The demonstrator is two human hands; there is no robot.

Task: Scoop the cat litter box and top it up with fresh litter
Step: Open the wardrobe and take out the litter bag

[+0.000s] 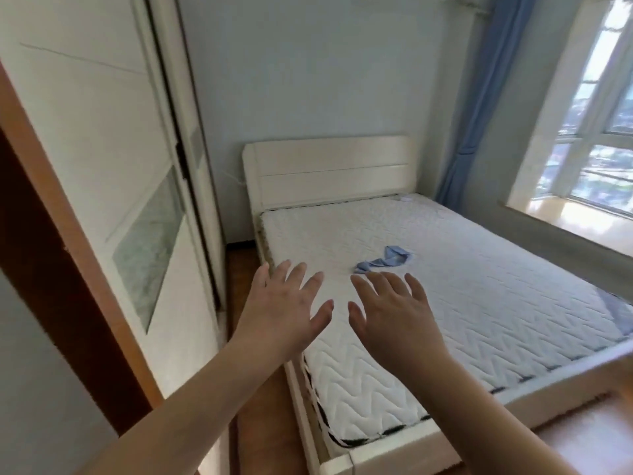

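Note:
No litter box, scoop or litter bag shows in the head view. My left hand (281,310) and my right hand (394,317) are held out in front of me, side by side, backs up, fingers spread and straight. Neither hand holds or touches anything. Both hover in the air above the near left part of a bare white quilted mattress (445,286).
The mattress lies on a cream bed frame with a headboard (325,169) against the back wall. A blue cloth strip (387,258) lies on the mattress. A white sliding wardrobe (113,173) stands at left, a window with a blue curtain (476,108) at right. A narrow strip of wooden floor (246,269) runs between wardrobe and bed.

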